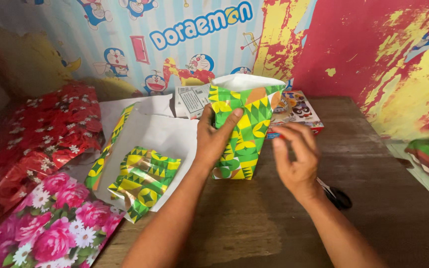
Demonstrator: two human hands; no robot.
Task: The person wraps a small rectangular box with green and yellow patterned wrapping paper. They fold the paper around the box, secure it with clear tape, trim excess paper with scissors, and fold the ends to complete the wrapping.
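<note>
Wooden table [383,198] fills the lower right of the frame, and I'm looking straight down it. Left side is stacked with paper: a red sheet [40,129] upper left, a pink floral sheet [55,228] lower left, and a white-backed sheet [160,134] with a green scrap [147,178] crumpled on it, all pushed aside so the middle stays workable. Dead centre stands the parcel [244,129], upright, green and yellow wrap, top flap open. My left hand [214,139] is clamped flat on its left face, thumb across the front, pinning the paper so it doesn't spring back. My right hand [296,154] hovers just beside it, fingertips pinched narrow; I can't tell what's between them. Scissors [337,197] lie behind that wrist, within reach.
</note>
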